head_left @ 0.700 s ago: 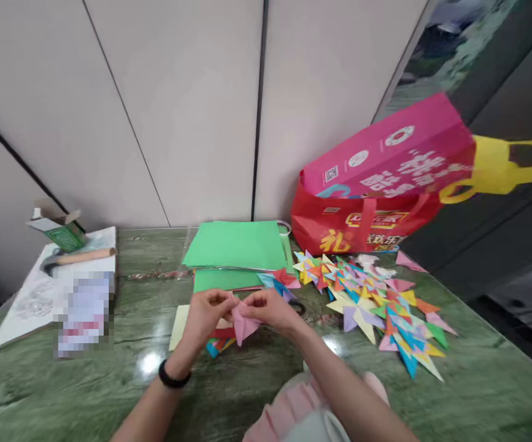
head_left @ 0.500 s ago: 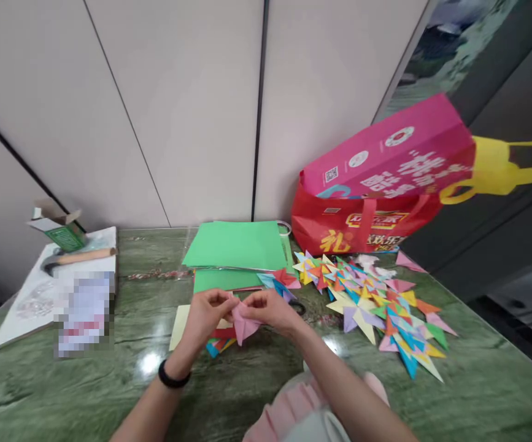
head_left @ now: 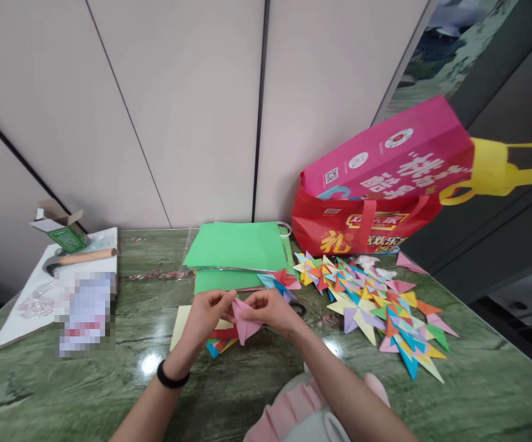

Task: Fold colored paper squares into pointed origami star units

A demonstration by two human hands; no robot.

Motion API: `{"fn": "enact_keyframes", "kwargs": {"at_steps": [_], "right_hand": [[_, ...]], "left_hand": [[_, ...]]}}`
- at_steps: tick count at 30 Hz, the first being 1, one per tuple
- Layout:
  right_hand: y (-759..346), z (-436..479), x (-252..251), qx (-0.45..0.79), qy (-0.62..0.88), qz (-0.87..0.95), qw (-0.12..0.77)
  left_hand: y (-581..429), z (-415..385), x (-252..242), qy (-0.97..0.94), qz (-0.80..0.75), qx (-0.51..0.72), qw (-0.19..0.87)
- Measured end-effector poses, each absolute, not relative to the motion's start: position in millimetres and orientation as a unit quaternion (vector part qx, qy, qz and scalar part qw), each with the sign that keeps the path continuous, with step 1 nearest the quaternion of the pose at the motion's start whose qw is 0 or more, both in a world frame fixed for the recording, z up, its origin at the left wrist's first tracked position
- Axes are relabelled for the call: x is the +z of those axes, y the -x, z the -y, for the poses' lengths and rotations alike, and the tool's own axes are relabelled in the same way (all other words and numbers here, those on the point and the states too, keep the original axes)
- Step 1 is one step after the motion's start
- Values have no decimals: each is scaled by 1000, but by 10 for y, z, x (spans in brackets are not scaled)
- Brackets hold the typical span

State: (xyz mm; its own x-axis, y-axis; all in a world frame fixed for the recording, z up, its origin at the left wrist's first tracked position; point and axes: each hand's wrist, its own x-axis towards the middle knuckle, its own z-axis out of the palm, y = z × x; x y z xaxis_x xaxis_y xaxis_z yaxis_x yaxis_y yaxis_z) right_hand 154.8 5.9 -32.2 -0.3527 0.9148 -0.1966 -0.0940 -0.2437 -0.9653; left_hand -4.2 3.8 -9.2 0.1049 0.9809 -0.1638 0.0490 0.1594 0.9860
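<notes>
Both my hands pinch a folded pink paper piece [head_left: 243,320] just above the green marble table [head_left: 109,380]. My left hand [head_left: 207,314], with a black band at the wrist, grips its left edge. My right hand [head_left: 272,309] grips its right edge. The paper's pointed tip hangs downward between them. Under my hands lie a pale yellow sheet [head_left: 180,319] and a small multicoloured folded piece [head_left: 218,344]. A stack of green paper sheets [head_left: 235,248] rests just behind my hands.
A spread of several colourful folded paper stars [head_left: 376,304] covers the table to the right. A red and pink shopping bag [head_left: 376,190] with yellow handles stands behind them. At the far left lie a white booklet [head_left: 40,294], a wooden-handled tool [head_left: 79,256] and a small green box [head_left: 61,230].
My hands and the pink paper stay in nearly the same place; the fingers shift slightly on the fold. The view tilts a little.
</notes>
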Motion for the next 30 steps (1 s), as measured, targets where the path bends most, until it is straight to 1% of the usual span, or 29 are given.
{"fn": "enact_keyframes", "kwargs": {"at_steps": [7, 16, 25, 30], "right_hand": [[-1559, -74, -360, 670, 420, 485, 373], [-1567, -70, -363, 666, 421, 497, 364], [-1569, -82, -375, 681, 424, 470, 367], [-1565, -69, -367, 667, 425, 489, 367]], "left_hand": [[68, -44, -121, -498, -520, 404, 564], [47, -45, -119, -511, -524, 410, 545], [57, -20, -36, -486, -504, 398, 593], [41, -20, -39, -507, -515, 399, 564]]}}
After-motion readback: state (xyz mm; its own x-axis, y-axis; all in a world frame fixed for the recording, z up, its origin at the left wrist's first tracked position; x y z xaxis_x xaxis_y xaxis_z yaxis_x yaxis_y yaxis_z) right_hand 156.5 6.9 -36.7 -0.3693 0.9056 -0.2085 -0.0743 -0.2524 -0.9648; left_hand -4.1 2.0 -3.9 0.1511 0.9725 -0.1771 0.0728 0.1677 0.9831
